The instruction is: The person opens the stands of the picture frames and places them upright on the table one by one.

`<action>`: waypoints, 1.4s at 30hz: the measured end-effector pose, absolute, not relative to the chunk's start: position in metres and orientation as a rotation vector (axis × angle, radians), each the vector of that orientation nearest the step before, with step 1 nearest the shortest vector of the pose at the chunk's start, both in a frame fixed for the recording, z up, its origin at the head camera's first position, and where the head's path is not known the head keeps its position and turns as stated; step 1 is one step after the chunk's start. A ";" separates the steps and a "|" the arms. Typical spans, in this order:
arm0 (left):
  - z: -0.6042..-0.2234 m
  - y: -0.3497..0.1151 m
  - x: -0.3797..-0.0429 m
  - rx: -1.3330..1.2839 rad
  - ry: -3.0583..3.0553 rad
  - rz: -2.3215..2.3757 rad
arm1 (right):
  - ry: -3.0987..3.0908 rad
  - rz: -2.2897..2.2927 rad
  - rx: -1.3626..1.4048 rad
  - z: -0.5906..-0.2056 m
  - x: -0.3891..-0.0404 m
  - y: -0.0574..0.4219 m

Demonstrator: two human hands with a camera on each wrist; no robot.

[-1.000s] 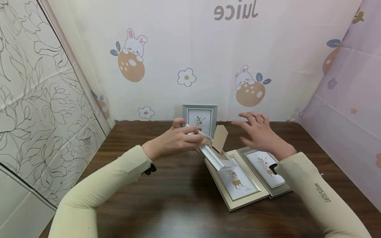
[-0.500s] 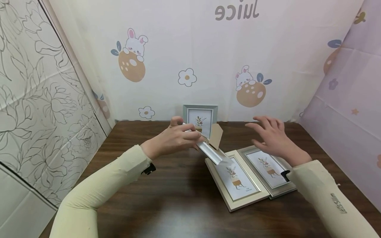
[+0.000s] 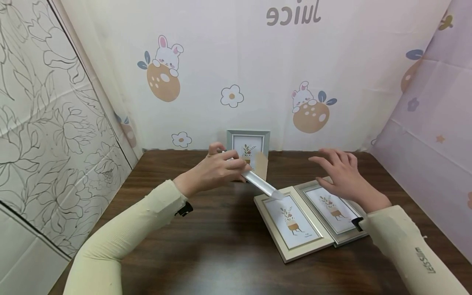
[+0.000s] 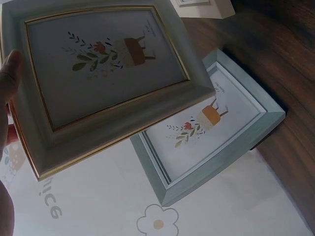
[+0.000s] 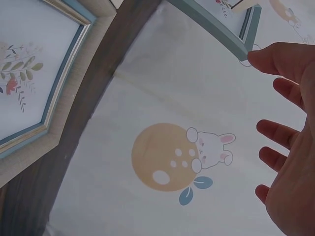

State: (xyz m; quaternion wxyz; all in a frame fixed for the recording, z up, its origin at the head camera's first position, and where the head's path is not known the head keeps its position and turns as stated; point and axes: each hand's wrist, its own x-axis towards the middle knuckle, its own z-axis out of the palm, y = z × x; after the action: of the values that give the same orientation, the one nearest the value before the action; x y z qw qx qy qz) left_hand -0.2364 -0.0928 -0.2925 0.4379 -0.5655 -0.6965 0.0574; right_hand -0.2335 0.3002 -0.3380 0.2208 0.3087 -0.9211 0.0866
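Pale and gold-trimmed, a picture frame point(image 3: 262, 184) slants in the left hand point(image 3: 223, 168) in the head view, its fingers curled over one long edge and pinching it; a beige flap point(image 3: 262, 164) sticks up beside that hand. Behind stands a green frame point(image 3: 248, 132), upright at the back of the dark wooden table point(image 3: 177, 254), against the printed cloth point(image 3: 206, 53). To the right a cream frame point(image 3: 293, 223) and a grey frame point(image 3: 333, 211) lie face up side by side, the held one's lower end overlapping the cream one from this angle; whether they touch, I cannot tell. Above the grey frame hovers the right hand point(image 3: 341, 174), fingers spread and slightly bent. From the left wrist, fingertips show at the held frame's side, its front bearing a potted-plant picture and partly covering the green frame. From the right wrist, the thumb and fingers stand apart before a rabbit print point(image 5: 165, 157), the thumb tip lining up with the green frame's corner.
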 end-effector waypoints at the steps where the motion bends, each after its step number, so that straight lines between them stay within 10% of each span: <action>1: -0.293 -0.093 -0.237 -1.401 -1.736 0.141 | -2.547 0.241 0.853 -0.339 -0.233 0.300; 42: -0.298 -0.077 -0.245 -1.027 -1.840 0.101 | -2.503 0.264 0.859 -0.370 -0.202 0.274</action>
State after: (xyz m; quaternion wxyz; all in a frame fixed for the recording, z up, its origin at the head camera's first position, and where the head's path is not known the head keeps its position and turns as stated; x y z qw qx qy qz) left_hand -0.2455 -0.0772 -0.2979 0.4933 -0.4233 -0.7587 0.0418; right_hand -0.2022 0.2745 -0.3696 0.2389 0.3137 -0.9139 0.0964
